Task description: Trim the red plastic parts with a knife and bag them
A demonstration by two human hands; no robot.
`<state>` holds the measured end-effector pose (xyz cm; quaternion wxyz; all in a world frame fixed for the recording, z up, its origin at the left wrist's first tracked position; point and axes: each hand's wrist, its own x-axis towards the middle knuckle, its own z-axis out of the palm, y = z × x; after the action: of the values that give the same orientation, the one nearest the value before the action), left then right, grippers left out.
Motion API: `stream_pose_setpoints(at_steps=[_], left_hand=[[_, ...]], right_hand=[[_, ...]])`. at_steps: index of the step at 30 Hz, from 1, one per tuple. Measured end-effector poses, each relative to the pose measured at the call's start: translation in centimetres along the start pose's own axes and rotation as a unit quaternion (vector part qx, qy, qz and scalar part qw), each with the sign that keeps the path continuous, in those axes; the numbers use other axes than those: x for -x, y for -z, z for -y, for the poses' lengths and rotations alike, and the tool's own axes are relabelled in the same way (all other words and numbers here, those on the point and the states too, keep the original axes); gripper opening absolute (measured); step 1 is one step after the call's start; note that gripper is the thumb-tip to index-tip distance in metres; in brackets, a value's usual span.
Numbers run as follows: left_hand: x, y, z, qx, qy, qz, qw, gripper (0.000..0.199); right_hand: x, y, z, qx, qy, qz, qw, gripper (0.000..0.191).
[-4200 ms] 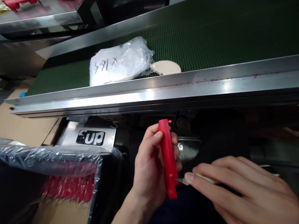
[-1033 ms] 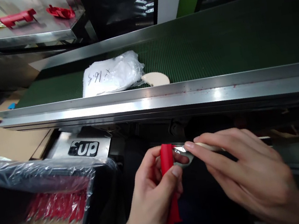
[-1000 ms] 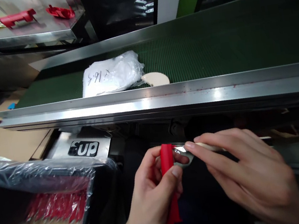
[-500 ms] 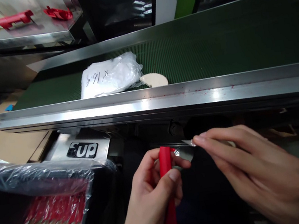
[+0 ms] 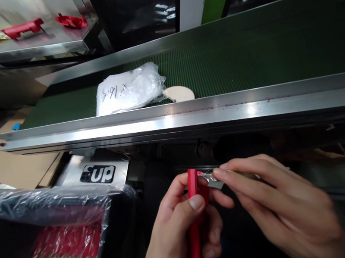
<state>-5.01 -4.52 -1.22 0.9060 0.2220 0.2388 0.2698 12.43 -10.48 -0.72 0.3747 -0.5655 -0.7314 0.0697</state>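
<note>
Centrally, a red part (image 5: 194,239) sat gripped below the conveyor (image 5: 230,63).
The left hand (image 5: 174,222) clamped its fingers around it; the right hand (image 5: 277,193) pinched a knife (image 5: 211,177) between fingertips, tip touching or beside the part's upper end.

A single camera worn on the person's head looks forward and down, from above and behind the left hand (image 5: 173,218) and the right hand (image 5: 285,198), which appear close to the lens at lower middle and lower right. The wide view takes in a plastic-lined bin (image 5: 72,196) near at lower left, crosses a green conveyor belt (image 5: 240,59) running side to side at middle range, and reaches a steel table (image 5: 56,37) farther off at upper left.
</note>
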Motion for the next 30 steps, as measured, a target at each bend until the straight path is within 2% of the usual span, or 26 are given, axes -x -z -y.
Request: stream_pose_setpoints(at_steps=[2,6,7,9,13,17,30], left_hand=[[0.1,0.2,0.1,-0.005,0.005,0.012,1.000,0.016],[0.3,0.2,0.5,0.022,0.004,0.102,0.995,0.019],[0.3,0.2,0.6,0.034,0.009,0.109,0.993,0.019],[0.4,0.1,0.6,0.050,0.020,0.085,0.995,0.018],[0.4,-0.2,0.6,0.074,0.024,0.068,0.995,0.022],[0.5,-0.4,0.7,0.093,0.016,0.069,0.993,0.027],[0.3,-0.5,0.9,0.115,0.020,0.058,0.992,0.026]], right_hand=[[0.0,-0.1,-0.2,0.006,0.003,-0.005,1.000,0.044],[0.2,0.0,-0.7,0.010,-0.034,-0.043,0.998,0.047],[0.3,0.1,-0.8,0.003,-0.047,-0.048,0.998,0.046],[0.5,0.4,-0.7,-0.013,-0.049,-0.035,0.998,0.045],[0.4,0.8,-0.2,0.001,0.006,0.008,1.000,0.041],[-0.1,0.9,0.0,0.039,0.039,-0.011,0.998,0.031],[-0.3,0.6,0.0,0.069,0.058,-0.019,0.996,0.033]])
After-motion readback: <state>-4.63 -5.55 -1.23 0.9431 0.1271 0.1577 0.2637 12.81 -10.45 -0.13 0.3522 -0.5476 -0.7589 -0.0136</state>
